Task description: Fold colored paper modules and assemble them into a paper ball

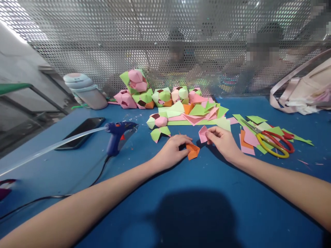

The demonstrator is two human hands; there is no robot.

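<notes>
Low over the blue table (207, 210), my left hand (173, 148) has its fingers closed on a folded orange paper piece (193, 151). To its right, my right hand (222, 142) pinches a small folded pink paper piece (203, 134) between thumb and fingers. The two pieces are apart. Just beyond my left hand lies a folded green paper piece (160, 133), and behind it a pink and green paper ball (157, 120). A heap of folded and cut paper (199, 110) spreads beyond both hands.
Several paper balls (161, 97) line a perforated metal screen (144, 41). On the left are a blue glue gun (115, 137) with its cord, a phone (81, 132) and a bottle (86, 90). Scissors (269, 137) lie on paper scraps at right, near a pale bag (307, 88).
</notes>
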